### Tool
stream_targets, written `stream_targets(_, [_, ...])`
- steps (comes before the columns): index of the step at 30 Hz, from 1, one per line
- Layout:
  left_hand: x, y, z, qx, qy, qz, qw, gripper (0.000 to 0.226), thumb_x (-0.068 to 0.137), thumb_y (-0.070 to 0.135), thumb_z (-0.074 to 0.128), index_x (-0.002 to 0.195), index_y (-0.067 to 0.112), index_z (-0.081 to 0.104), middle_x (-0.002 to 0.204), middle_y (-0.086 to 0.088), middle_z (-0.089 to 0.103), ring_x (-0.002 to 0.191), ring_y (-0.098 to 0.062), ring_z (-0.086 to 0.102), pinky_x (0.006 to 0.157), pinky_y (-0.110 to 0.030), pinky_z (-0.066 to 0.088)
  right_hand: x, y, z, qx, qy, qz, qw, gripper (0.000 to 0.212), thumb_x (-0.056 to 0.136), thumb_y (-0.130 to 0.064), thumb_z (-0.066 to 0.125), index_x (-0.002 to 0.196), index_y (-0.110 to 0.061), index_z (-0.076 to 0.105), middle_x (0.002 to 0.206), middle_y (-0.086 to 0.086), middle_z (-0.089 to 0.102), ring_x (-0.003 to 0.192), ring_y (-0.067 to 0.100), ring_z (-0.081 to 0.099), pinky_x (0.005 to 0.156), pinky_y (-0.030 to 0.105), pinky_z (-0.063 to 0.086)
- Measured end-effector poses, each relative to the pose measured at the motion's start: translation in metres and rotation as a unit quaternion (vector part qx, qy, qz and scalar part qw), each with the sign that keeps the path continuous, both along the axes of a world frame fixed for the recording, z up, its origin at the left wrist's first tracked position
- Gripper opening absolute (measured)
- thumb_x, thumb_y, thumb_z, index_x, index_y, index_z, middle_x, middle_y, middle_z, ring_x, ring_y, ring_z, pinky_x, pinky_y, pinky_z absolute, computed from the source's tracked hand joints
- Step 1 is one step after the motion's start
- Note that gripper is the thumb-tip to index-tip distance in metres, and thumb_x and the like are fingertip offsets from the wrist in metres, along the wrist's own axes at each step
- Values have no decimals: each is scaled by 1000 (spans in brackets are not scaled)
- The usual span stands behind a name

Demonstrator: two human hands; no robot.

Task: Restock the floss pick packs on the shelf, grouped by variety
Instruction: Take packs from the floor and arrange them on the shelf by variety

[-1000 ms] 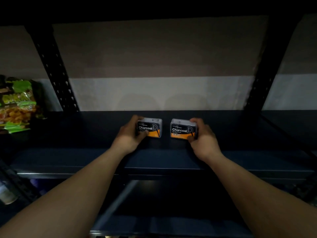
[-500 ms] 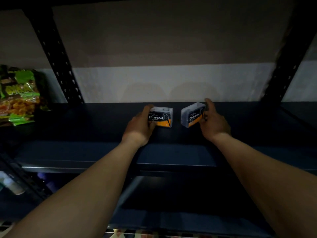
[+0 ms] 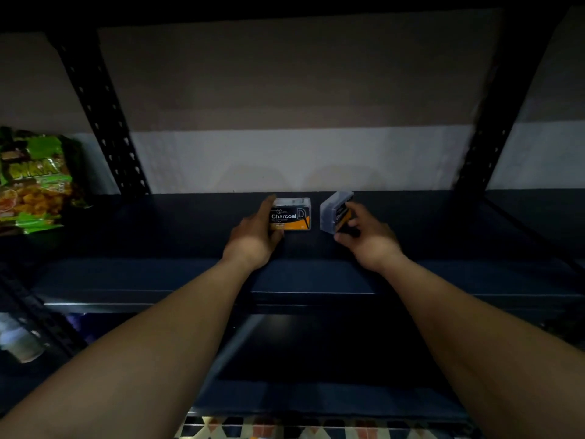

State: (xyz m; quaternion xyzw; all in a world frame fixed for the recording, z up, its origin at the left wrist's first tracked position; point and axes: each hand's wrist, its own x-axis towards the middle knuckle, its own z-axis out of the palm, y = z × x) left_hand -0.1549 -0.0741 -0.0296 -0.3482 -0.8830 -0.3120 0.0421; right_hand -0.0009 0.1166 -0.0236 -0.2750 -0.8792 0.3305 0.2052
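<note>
Head view: left hand (image 3: 253,240) grips upright pack (image 3: 292,215); right hand (image 3: 372,237) pinches angled pack (image 3: 330,212). Likely light, rigid, slick; hold sides.

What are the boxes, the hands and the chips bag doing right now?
Left Charcoal pack: upright on the shelf, label facing out.
Right pack: tilted, turned sideways.
Left hand: grips the upright pack's side.
Right hand: grips the tilted pack.
Snack bag: standing, far left.
</note>
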Motion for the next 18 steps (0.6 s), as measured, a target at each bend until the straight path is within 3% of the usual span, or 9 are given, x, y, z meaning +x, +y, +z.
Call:
stream_targets(3, [11,-10,-3,18,-3,-9,1000,80,89,32,65,150,43,14,129,-2,64,118,-31,59,99,-45,49,14,-9,-3,7,-9,30,999,67,83,-39,72,141,-38,38,124,-4,59,110,21,58,89,26,43])
stream_targets(5, [19,-18,-3,31,8,-7,999,79,87,34,66,149,42,18,126,-4,65,115,-33,61,96,-45,51,24,-16,-3,23,-16,32,999,62,82,-43,72,137,-39,42,124,-5,60,111,21,59,90,28,45])
stream_targets(9, [41,-41,-4,-7,17,3,1000,59,84,46,62,136,32,37,118,-11,66,109,-37,61,90,-44,53,60,-44,-6,57,-27,-1,998,59,81,-54,67,134,-40,45,127,-11,61,117,18,56,94,34,45])
stream_targets(12, [70,-61,-13,-19,71,-8,997,45,89,45,57,127,21,52,121,-11,65,113,-35,57,94,-43,48,91,-74,-25,144,16,-36,989,50,89,-51,58,134,-30,52,131,-6,60,124,18,51,104,36,34])
stream_targets(15, [103,-81,-30,13,112,-26,993,45,93,42,50,130,18,59,132,-5,61,127,-28,51,107,-40,36,116,-99,-52,192,37,-15,981,51,91,-40,59,138,-24,49,148,-1,44,144,18,26,119,41,11])
stream_targets(18, [132,-100,-56,-33,154,-37,987,59,92,42,56,146,21,45,157,-5,36,149,-25,24,121,-47,14,136,-124,-76,152,56,11,987,59,93,-34,59,146,-26,37,162,-3,13,150,15,-4,119,38,14])
